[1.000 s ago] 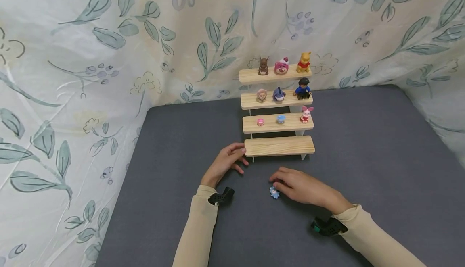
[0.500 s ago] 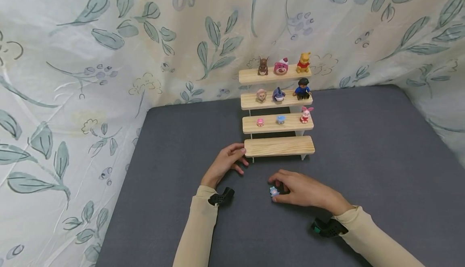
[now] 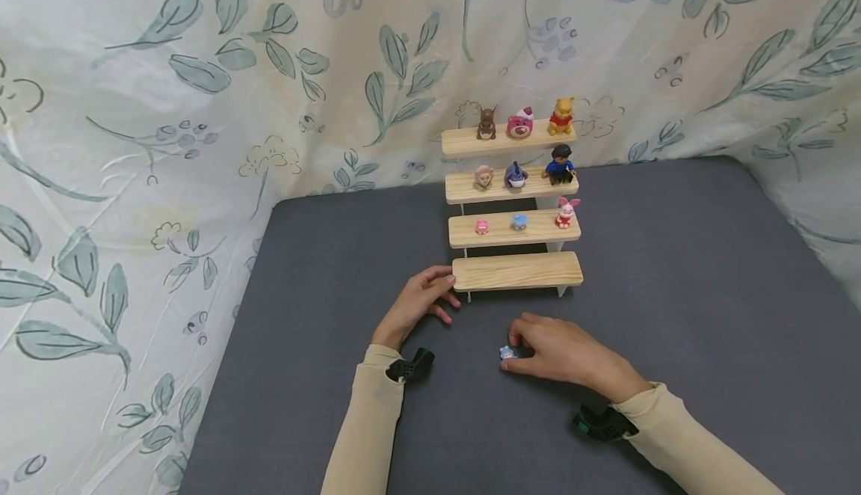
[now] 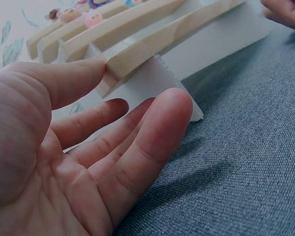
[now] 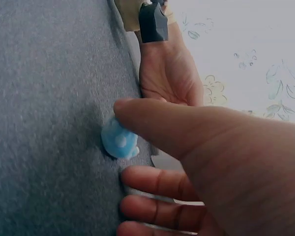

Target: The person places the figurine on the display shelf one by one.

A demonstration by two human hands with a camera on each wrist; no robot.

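Note:
A tiny blue figure (image 3: 507, 352) (image 5: 117, 142) lies on the grey cloth in front of a wooden stepped stand (image 3: 516, 271). My right hand (image 3: 514, 349) (image 5: 123, 140) pinches it between the thumb (image 5: 152, 123) and the curled fingers (image 5: 152, 179), low on the cloth. My left hand (image 3: 444, 289) (image 4: 137, 83) rests at the left end of the stand's bottom plank (image 4: 152, 44). Its thumb touches the plank's end, and its relaxed fingers (image 4: 157, 128) lie against the white leg.
The three upper planks carry small figures, among them a yellow bear (image 3: 561, 116), a pink bear (image 3: 520, 124), a dark-haired figure (image 3: 560, 164) and a pink piglet (image 3: 567, 212). Leaf-printed sheets (image 3: 202, 106) wall the grey surface (image 3: 673, 293) behind and on both sides.
My right hand's fingers have curled in round the blue figure, which has shifted slightly on the cloth. The left hand has not moved.

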